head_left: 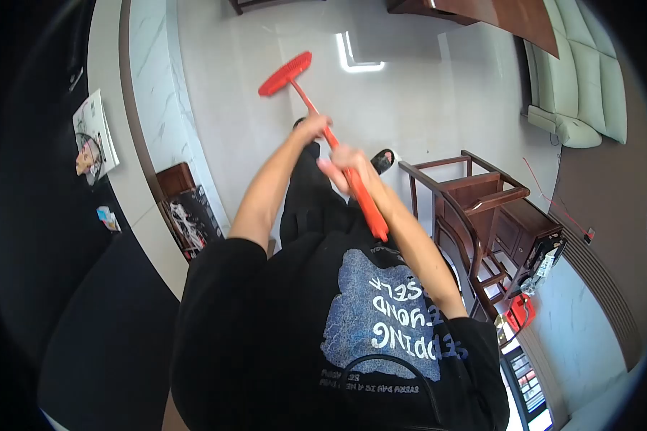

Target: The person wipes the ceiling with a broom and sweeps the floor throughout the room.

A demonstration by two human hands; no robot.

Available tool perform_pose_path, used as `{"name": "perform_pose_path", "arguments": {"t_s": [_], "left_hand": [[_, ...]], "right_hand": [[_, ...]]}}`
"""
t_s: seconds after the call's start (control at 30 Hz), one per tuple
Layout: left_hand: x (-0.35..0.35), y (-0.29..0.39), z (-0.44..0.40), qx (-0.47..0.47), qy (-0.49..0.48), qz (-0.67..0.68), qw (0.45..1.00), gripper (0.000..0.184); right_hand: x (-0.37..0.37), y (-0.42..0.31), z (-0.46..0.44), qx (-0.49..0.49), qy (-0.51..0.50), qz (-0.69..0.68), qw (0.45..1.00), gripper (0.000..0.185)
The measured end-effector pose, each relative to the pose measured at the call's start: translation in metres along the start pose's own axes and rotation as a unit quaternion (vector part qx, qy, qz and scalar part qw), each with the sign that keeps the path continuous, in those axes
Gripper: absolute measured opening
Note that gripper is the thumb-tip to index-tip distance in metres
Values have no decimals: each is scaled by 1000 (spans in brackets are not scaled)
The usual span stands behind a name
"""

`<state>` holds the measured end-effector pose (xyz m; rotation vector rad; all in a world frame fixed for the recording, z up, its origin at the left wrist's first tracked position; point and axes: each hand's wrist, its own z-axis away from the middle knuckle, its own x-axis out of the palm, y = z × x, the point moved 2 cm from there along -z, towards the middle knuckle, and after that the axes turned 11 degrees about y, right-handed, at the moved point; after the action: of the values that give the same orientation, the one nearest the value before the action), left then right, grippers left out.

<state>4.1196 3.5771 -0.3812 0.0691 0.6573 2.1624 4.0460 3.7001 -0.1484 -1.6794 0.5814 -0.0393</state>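
A red long-handled tool (369, 206) with a wide bristled or toothed head runs diagonally in front of my body. Its head is at the upper left over the pale shiny floor (251, 43), and the handle's end lies near my black shirt. My left hand (313, 129) is wrapped round the thin shaft below the head. Lower down, my right hand (349, 165) closes round the thicker part of the handle, its thumb pointing to the left. Both forearms are bare.
A wooden chair (456, 183) stands close on the right, with a wooden cabinet (517, 233) behind it. A pale green sofa (586, 79) is at the upper right. Wooden furniture (510, 21) juts in at the top. Papers (97, 136) lie at the left. My sandaled foot (383, 162) shows below.
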Motion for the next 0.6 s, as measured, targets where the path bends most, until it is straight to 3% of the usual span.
{"name": "perform_pose_path", "arguments": {"t_s": [0.13,0.27,0.4,0.5,0.6], "left_hand": [[62,-20,74,19,22,78,997,27],[78,-17,124,21,45,188,981,33],[46,13,148,10,73,268,961,33],[-1,17,116,47,122,316,940,26],[-56,31,94,45,180,370,910,26]], "right_hand": [[-32,-21,66,14,20,-12,1000,33],[-42,-48,75,-36,49,-84,995,39],[-42,-74,40,-99,47,-140,984,45],[-19,-68,-4,-164,19,-138,977,43],[21,-37,-32,-129,-3,-114,985,35]]}}
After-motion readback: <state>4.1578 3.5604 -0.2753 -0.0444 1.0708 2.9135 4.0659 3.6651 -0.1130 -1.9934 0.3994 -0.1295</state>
